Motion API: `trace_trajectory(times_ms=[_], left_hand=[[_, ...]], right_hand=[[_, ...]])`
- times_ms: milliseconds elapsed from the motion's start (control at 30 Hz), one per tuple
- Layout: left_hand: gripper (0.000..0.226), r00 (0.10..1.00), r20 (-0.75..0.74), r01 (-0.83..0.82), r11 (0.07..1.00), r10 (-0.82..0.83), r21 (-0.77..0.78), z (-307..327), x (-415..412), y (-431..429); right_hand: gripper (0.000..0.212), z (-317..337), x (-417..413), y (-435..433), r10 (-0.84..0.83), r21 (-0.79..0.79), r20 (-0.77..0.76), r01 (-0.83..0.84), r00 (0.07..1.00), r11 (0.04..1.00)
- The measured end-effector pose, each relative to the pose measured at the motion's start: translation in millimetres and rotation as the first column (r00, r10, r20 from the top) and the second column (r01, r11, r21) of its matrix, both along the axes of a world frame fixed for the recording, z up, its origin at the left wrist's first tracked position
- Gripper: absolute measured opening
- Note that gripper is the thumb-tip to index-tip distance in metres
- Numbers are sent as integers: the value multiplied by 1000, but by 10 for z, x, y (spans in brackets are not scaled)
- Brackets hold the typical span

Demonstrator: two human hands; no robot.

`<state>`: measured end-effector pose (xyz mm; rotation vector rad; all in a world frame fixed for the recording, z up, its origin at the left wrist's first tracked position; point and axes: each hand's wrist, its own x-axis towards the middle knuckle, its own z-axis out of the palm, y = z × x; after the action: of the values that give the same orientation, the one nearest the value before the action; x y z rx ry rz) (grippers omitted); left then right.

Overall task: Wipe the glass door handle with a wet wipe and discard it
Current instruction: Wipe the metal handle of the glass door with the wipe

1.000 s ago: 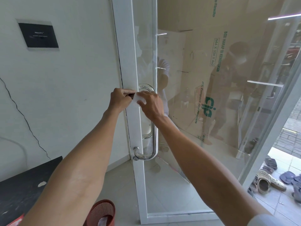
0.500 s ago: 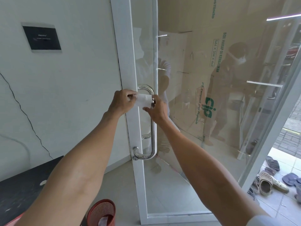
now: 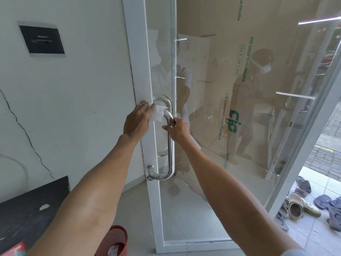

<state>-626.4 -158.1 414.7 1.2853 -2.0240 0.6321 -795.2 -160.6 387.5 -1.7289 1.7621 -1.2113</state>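
A chrome D-shaped door handle [image 3: 170, 156] is fixed upright on the white-framed glass door [image 3: 212, 191]. My left hand [image 3: 137, 120] holds a white wet wipe [image 3: 157, 114] against the upper curve of the handle. Just below the wipe, my right hand [image 3: 178, 129] is closed around the handle's vertical bar. The fingertips of both hands are partly hidden behind the wipe and the bar.
A red mesh waste basket [image 3: 115, 241] stands on the floor at the door's foot, with something white inside. A black surface [image 3: 27, 209] lies at lower left. A dark sign [image 3: 42, 41] hangs on the white wall. Several sandals [image 3: 304, 206] lie outside on the right.
My right hand has let go of the wipe and slid down to grip the handle bar. My left hand now holds the wipe alone, pressed to the handle's upper bend.
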Motion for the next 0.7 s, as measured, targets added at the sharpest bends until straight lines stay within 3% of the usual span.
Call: trace_trajectory(times_ms=[133, 333, 500, 700], left_hand=[[65, 998, -63, -23, 1000, 24, 10, -67, -25, -27], [38, 942, -277, -169, 980, 191, 102, 72, -144, -75], [33, 973, -229, -40, 998, 28, -47, -11, -252, -55], [35, 803, -583, -78, 992, 120, 97, 146, -458, -96]], right_hand=[[35, 8, -3, 2, 0, 19, 10, 0, 1000, 1000], [31, 4, -2, -18, 2, 22, 2, -2, 1000, 1000], [31, -5, 0, -15, -3, 13, 0, 3, 1000, 1000], [31, -4, -2, -11, -10, 12, -11, 10, 1000, 1000]])
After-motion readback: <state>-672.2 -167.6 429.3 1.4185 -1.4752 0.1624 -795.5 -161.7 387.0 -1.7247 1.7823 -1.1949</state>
